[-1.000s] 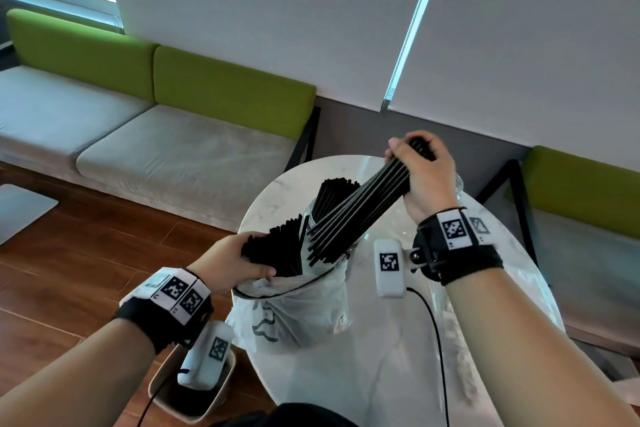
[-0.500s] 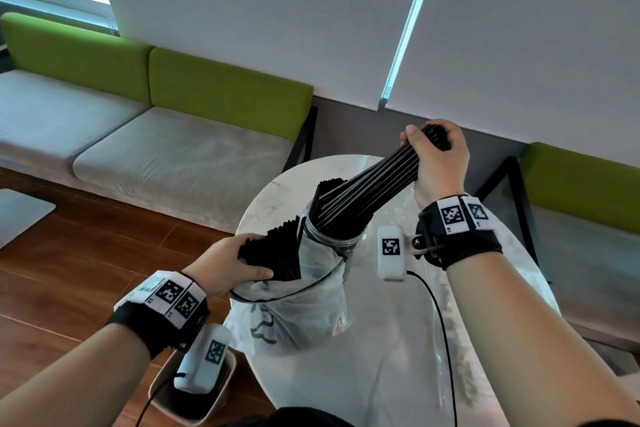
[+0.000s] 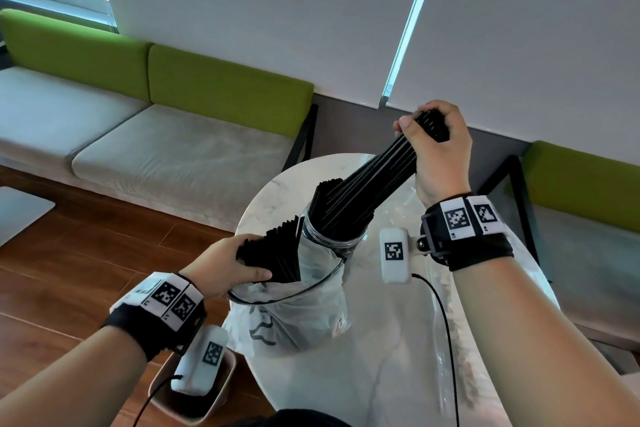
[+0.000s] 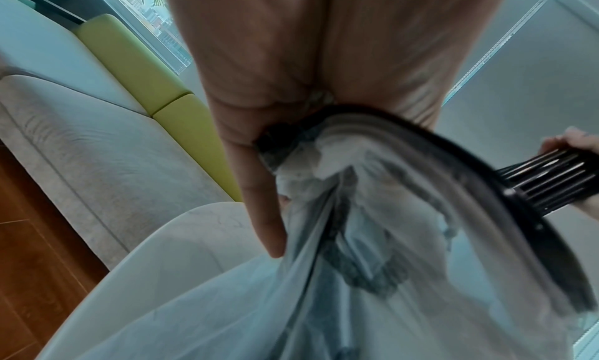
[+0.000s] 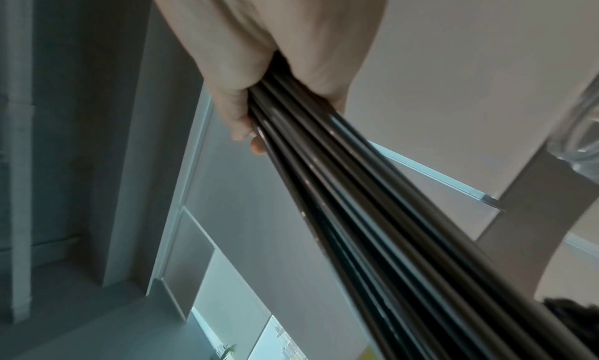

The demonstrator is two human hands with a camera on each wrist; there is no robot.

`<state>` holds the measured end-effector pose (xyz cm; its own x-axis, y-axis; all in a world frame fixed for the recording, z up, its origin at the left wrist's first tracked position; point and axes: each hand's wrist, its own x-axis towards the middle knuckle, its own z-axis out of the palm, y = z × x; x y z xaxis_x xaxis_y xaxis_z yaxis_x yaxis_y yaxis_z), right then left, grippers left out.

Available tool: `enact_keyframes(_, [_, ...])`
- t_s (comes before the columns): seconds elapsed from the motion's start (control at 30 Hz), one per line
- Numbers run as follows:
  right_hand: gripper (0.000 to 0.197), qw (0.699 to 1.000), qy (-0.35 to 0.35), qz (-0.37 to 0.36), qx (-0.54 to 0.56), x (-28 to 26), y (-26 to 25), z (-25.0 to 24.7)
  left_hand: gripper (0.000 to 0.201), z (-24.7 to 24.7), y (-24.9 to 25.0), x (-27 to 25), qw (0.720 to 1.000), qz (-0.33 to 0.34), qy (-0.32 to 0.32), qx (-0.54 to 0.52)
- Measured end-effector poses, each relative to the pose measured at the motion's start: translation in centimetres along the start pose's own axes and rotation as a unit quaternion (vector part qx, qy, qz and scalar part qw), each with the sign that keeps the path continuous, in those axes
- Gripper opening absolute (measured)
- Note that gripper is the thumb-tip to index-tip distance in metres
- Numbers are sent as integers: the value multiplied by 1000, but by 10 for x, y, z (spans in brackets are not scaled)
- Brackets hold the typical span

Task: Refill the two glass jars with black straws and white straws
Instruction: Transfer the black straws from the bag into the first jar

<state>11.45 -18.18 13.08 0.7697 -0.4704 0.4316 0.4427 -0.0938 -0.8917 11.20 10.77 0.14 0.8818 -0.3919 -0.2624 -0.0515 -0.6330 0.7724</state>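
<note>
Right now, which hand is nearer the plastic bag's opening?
Left. The left hand grips black straws right at the plastic bag rim; the right hand is up high, holding a bundle above the glass jar.

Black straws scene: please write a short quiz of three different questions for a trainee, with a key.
1. True or false: the right hand grips a bundle of black straws whose lower ends are inside the glass jar.
2. What does the left hand hold? A) white straws B) the rest of the black straws at the mouth of the plastic bag C) a jar lid
3. Fill in: the jar and the bag stand on a round white ____.

Key: 1 true; 2 B; 3 table.
</note>
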Motion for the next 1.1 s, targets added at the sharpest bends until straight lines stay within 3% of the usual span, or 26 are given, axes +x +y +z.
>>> enact_keyframes(0.17, [29, 992, -96, -44, -65, -3, -8, 18, 67, -1, 0, 1, 1000, -1, -2, -4])
enact_keyframes(0.3, [25, 981, -166, -20, -99, -18, 8, 27, 66, -1, 0, 1, 1000, 0, 0, -5])
enact_keyframes(0.5, [11, 973, -165, 139, -76, -30, 58, 24, 65, 0, 3, 0, 1000, 4, 3, -4])
enact_keyframes(0.6, [15, 962, -207, 138, -115, -39, 72, 25, 63, 1, 4, -1, 1000, 4, 4, -5])
enact_keyframes(0.7, [21, 961, -206, 122, -136, -47, 77, 28, 67, 0, 3, 0, 1000, 1, 3, 0])
enact_keyframes(0.83, [8, 960, -194, 146, -139, -57, 81, 33, 67, 0, 3, -1, 1000, -5, 3, 2])
enact_keyframes(1.0, [28, 931, -198, -72, -297, -69, 91, 35, 68, 0, 3, -1, 1000, -4, 4, 8])
enact_keyframes(1.1, [30, 913, -248, -81, -313, -72, 93, 37, 68, 0, 3, -1, 1000, -3, 5, 10])
